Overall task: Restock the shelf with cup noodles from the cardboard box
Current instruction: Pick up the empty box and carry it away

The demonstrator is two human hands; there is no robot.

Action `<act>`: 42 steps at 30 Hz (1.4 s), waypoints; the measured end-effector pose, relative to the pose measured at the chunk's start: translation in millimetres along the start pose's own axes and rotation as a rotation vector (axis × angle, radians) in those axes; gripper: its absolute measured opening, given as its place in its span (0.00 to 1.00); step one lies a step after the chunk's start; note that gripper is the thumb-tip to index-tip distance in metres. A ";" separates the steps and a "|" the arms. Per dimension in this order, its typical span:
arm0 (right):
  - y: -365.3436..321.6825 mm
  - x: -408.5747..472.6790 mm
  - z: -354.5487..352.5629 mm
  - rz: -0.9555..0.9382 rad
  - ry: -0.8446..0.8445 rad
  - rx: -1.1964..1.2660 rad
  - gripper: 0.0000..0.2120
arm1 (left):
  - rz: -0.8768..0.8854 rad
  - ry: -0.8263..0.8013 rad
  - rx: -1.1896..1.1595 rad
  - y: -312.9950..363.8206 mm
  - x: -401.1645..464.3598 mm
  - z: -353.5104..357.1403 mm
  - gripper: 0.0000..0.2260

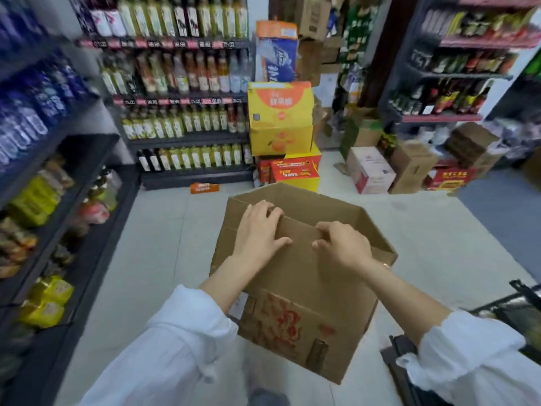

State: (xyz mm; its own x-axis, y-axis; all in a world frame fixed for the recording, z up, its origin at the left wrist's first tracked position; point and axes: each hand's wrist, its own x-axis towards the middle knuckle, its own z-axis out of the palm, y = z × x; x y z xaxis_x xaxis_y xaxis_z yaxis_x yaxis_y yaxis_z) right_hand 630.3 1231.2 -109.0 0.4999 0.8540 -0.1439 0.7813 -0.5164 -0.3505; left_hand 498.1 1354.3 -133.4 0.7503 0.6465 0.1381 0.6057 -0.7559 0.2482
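Observation:
A brown cardboard box (pixel 295 291) with red print on its side is held up in front of me above the pale floor, its flaps open. My left hand (pixel 259 230) grips the top edge of the near flap, fingers curled over it and thumb pressed on the outer face. My right hand (pixel 341 244) grips the same flap edge a little to the right. The box's inside is hidden by the flap; no cup noodles show. The shelf (pixel 70 200) on my left holds packaged goods.
Bottle shelves (pixel 181 112) fill the back wall. Stacked yellow and orange cartons (pixel 279 118) stand just beyond the box, with more boxes (pixel 409 168) on the floor to the right. A dark rack (pixel 409 370) sits at my lower right.

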 end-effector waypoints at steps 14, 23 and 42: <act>-0.5 385.4 -54.0 0.187 0.283 0.087 0.10 | -0.507 -0.399 -1.045 -82.4 400.5 26.6 0.28; 24.2 573.5 -63.2 0.151 0.264 0.078 0.13 | -0.626 -0.456 -1.206 -126.1 573.6 70.0 0.25; -29.0 797.9 18.4 0.143 -0.096 0.478 0.24 | -0.767 -0.469 -1.271 -269.3 745.1 160.7 0.18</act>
State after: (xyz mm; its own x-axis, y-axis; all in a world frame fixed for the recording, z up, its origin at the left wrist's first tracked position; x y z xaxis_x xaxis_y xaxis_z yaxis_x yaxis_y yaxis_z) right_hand 999.6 1928.9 -230.8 0.5351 0.7905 -0.2979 0.4379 -0.5611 -0.7024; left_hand 936.5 2023.1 -251.5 0.5369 0.5512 -0.6386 0.4370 0.4658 0.7695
